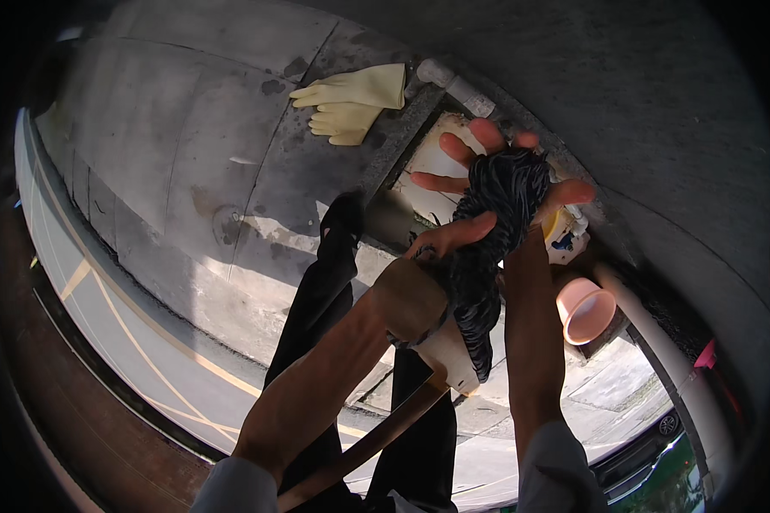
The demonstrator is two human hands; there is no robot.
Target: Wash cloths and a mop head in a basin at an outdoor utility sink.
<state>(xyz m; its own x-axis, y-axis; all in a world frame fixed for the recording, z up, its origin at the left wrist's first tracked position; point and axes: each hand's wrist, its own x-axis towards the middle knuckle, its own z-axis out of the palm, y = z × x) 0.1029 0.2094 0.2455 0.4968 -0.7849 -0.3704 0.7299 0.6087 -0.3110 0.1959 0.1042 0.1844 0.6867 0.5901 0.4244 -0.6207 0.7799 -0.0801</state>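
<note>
Dark, stringy mop strands (504, 192) hang in a thick bundle before me. My right hand (536, 205) cradles their upper part across its palm, fingers spread and thumb out to the right. Lower down, my left hand (414, 292) is closed around the bundle's left side, one digit lying across the strands. The lower end of the bundle tapers beside a pale mop fitting (449, 365). From that fitting a brown mop handle (366, 442) slants down to the left, between my forearms and in front of my legs. The left fingertips are mostly hidden.
Beyond my hands is a white-tiled sink basin (433, 151) with a grey ledge. Pale yellow rubber gloves (359, 96) lie on the concrete near a pipe (455, 86). To the right stands a pink bucket (587, 311); a car (635, 449) shows at lower right.
</note>
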